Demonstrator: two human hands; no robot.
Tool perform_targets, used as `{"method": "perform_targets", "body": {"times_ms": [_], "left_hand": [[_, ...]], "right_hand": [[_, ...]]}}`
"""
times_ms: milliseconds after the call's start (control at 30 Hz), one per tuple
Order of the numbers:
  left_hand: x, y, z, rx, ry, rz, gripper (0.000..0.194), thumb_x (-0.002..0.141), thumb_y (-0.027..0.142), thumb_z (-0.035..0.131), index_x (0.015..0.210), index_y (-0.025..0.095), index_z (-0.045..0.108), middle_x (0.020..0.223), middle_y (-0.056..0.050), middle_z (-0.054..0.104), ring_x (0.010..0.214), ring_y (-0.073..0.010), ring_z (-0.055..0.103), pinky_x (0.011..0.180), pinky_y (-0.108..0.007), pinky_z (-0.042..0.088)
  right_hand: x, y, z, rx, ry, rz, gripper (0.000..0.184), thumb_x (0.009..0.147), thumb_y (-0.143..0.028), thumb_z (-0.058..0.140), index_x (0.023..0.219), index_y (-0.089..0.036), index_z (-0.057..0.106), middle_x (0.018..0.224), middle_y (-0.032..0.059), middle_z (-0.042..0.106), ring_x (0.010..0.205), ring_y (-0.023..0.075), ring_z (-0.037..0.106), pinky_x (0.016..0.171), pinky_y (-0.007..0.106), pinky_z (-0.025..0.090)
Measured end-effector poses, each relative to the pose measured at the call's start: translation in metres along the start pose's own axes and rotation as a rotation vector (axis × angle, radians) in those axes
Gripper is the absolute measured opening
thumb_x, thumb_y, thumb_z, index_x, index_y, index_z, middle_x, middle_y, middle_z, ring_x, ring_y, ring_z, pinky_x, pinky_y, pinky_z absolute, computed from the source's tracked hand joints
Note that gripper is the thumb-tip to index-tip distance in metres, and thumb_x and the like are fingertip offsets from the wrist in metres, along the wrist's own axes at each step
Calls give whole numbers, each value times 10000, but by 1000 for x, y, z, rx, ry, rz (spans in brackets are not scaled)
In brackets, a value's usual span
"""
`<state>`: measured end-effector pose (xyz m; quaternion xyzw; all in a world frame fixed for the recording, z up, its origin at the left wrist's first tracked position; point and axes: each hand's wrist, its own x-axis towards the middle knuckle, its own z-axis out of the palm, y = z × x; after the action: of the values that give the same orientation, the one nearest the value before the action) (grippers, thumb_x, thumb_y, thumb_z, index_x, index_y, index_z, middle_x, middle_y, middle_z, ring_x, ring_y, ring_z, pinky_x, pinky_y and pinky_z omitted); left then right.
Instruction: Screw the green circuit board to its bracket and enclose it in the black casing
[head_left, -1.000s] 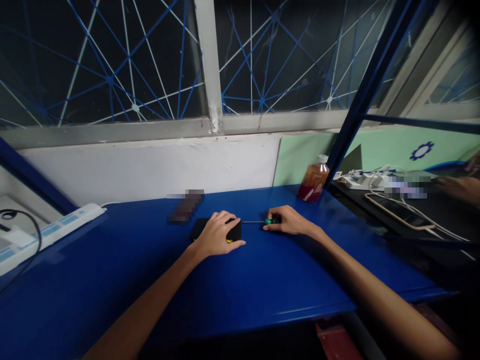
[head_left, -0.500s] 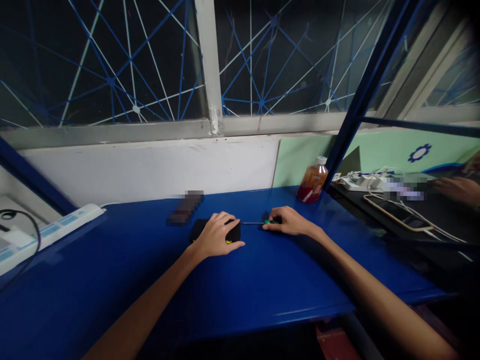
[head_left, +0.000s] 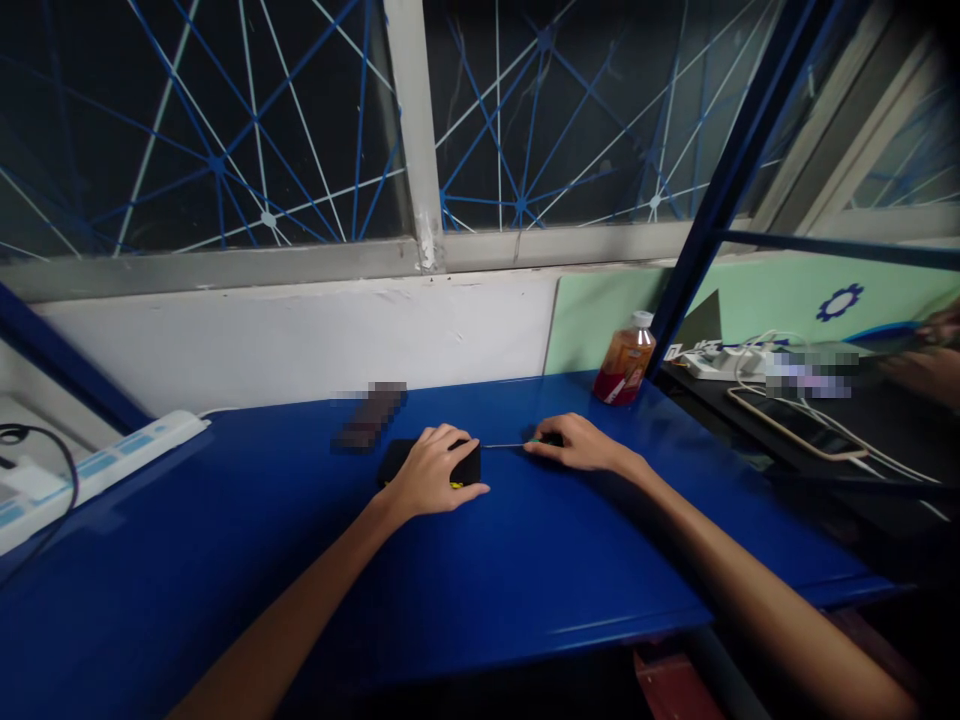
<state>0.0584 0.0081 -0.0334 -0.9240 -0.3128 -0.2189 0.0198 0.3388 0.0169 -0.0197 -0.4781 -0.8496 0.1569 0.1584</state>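
Observation:
On the blue table (head_left: 480, 580) lies a black box-like object (head_left: 470, 467) with a little yellow along its near edge. My left hand (head_left: 437, 468) rests over it, fingers across the top and thumb along the near side, gripping it and hiding much of it. My right hand (head_left: 574, 443) is closed around the green and black handle of a screwdriver (head_left: 506, 445). Its thin metal shaft lies level and points left, its tip at the right side of the black object, near my left fingertips. Whether the tip sits inside the object I cannot tell.
A dark blurred-out slab (head_left: 373, 415) lies behind my left hand. A bottle of reddish drink (head_left: 626, 362) stands at the back right. Left is a white power strip (head_left: 105, 465). A phone (head_left: 795, 423), cables and another person's hand (head_left: 926, 370) are on the right-hand desk.
My right fingers have shifted slightly round the screwdriver handle, so less green shows. My left hand and the black object stay in place. The other person's hand at right has moved.

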Motion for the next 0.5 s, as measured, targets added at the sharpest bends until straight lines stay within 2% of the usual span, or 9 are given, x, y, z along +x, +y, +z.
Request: {"method": "perform_targets", "body": {"times_ms": [100,200,367,500], "left_hand": [[-1,0,1,1,4,0,568,797,566,593,1223,192,565,1141,-122,603,1050,-295,525,856,-463,417],[-1,-1,1,2,14,5,560,801,569,585,1228,208,561,1132,-116,605,1040,-295,529,855,-469,416],[-1,-1,2,5,4,1,564,795,570,591,1219,199,567,1133,-121,604,1047,-298,523,857,-471,414],[-1,-1,1,-4,10,0,561,798,563,590,1229,205,563,1135,-121,602,1047,-299,524,857,-473,413]], "right_hand": [[1,4,1,-49,20,7,424,766,-597,599,699,-180,630,682,25,615,587,133,496,549,256,295],[2,4,3,-34,29,22,407,718,-591,653,757,-188,615,677,8,602,588,130,495,545,245,298],[1,-2,3,10,22,23,399,733,-568,651,848,-189,607,682,-1,611,578,125,498,543,240,299],[0,-2,1,28,-3,5,413,870,-555,474,786,-187,642,643,12,622,555,126,498,546,253,305]]}}
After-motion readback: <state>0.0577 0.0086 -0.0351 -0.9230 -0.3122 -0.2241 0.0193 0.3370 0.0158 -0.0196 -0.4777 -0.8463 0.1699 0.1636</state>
